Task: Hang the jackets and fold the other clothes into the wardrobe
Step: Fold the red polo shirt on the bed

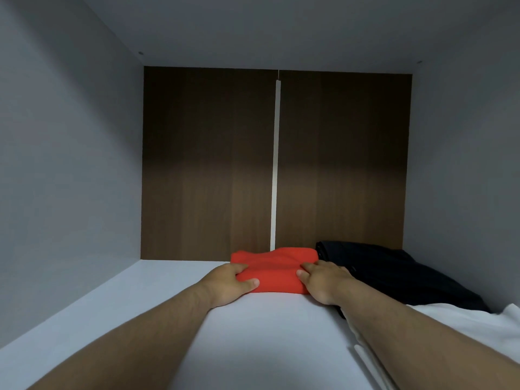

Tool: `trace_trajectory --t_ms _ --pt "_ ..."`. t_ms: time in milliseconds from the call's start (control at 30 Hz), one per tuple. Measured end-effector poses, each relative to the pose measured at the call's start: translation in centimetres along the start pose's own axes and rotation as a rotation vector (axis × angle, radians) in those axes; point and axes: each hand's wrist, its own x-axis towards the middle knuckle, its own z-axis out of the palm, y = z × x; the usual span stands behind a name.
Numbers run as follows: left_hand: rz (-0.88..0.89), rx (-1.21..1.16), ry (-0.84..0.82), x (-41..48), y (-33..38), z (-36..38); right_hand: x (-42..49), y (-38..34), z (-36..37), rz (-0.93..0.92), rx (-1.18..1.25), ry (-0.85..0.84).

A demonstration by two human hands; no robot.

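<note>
Nearest the lens, two bare forearms, stretched forward and converging over the white shelf [126,305] of the wardrobe [70,164]. At their ends, left hand [226,284] and right hand [323,282], one at each short end of a folded red garment [274,270].

Left fingers [237,267] curled over the top of the left end, thumb laid along the front fold, pinching the cloth between them. Right fingers [309,267] likewise bent onto the right end, thumb tucked against the side; gripping, not spread flat.

Red garment resting on the shelf, far in, close to the brown back panel [208,164]. Long axis left to right, squarely across the line of the arms. Placed directly between the two hands, neither one nearer.

Just beside its right end, a dark bundle [394,274] of clothing; contact between the two fabrics impossible to judge. Closer on the right, a white cloth [484,325] beneath the right forearm.

Judged step: setting the folded piece in place. Next, probably letting go and drawing both hands straight back from the panel without dragging the fold open. Less room on the right, given the dark bundle.
</note>
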Motion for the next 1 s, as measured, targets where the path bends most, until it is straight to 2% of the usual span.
trace_trajectory --t_ms 300,500,600,700,1000 --pt "0.015 0.131 -0.083 -0.1 0.5 0.2 -0.3 0.5 -0.9 -0.064 -0.02 -0.104" --pt "0.064 0.294 -0.041 -2.1 2.3 -2.0 -2.9 0.4 -3.5 -0.176 -0.116 0.024" --pt "0.083 0.235 -0.073 -3.9 3.5 -3.4 -4.9 0.5 -5.4 -0.232 -0.114 0.034" --pt "0.112 0.173 -0.02 -6.5 5.0 -5.0 -7.3 0.3 -7.0 -0.285 -0.077 0.076" --pt "0.073 0.169 0.044 -14.6 8.8 -6.0 -14.8 1.6 -9.4 -0.34 0.014 0.184"
